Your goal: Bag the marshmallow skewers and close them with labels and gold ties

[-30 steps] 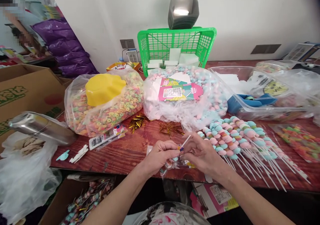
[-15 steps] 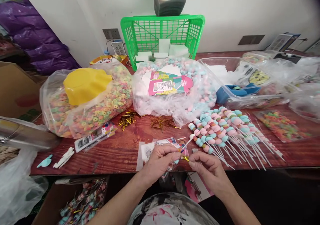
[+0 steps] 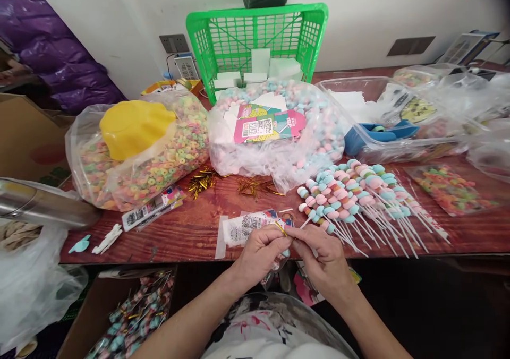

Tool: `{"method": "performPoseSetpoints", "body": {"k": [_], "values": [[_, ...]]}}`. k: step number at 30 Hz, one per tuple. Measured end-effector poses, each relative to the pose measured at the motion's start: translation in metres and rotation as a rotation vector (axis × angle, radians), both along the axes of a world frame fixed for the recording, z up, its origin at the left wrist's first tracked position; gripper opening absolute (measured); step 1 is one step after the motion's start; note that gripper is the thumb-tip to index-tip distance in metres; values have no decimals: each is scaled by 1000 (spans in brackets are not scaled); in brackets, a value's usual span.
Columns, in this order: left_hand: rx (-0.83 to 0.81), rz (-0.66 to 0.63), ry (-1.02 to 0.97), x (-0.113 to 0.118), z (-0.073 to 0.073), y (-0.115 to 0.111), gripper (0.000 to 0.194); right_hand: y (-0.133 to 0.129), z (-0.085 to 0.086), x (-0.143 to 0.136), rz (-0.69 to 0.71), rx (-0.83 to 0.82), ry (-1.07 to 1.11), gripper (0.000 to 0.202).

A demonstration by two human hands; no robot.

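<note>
My left hand [image 3: 261, 253] is closed around the gathered neck of a small candy bag, mostly hidden below the fingers. A gold twist tie [image 3: 281, 229] crosses at its fingertips. My right hand [image 3: 319, 250] is pinched against the left one, at the tie's other side. Behind the hands, printed plastic bags [image 3: 241, 230] lie flat on the table. Pink and blue candy skewers [image 3: 338, 197] with white sticks are heaped just to the right. Gold twist ties [image 3: 202, 181] lie in loose bunches farther back.
A bag of ring candies [image 3: 171, 157] bears a yellow scoop [image 3: 137, 128]. Near the middle sits a bag of pink and blue candies [image 3: 322, 120], before a green basket [image 3: 255, 30]. A metal flask [image 3: 51, 205] stands left; a box of wrapped skewers [image 3: 135, 311] is below the table edge.
My right hand has moved left and up to meet my left hand, and the gold tie now stands across the fingertips. The camera view has shifted slightly.
</note>
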State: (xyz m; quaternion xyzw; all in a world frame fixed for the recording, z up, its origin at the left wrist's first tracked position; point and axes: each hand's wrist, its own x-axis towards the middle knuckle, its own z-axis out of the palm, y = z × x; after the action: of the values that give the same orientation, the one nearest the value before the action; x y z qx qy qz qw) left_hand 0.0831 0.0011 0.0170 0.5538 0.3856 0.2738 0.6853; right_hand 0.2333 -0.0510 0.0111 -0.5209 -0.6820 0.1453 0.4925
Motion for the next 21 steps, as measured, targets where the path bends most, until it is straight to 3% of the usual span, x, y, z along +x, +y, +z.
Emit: {"method": "performPoseSetpoints", "body": {"k": [3,7,10,12,16,19,21], "values": [[-4,9,-13,-1,-5,-1,28,-5,-7,-2,-27,-83,57,34],[67,36,-18,1,-3,0,26,-14,-20,-9,-193,-121,281,42],[226,31,-25,3,3,2,24,-19,-27,-13,-264,-114,441,23],[342,9,-24,4,7,3,23,-20,-27,-11,-205,-225,482,8],[482,-42,1,6,15,4,24,-14,-15,9,68,-461,604,21],[389,-181,-9,5,21,6,28,-9,2,27,311,-567,506,28],[185,-336,-12,3,25,8,30,-8,16,35,396,-487,253,30]]}}
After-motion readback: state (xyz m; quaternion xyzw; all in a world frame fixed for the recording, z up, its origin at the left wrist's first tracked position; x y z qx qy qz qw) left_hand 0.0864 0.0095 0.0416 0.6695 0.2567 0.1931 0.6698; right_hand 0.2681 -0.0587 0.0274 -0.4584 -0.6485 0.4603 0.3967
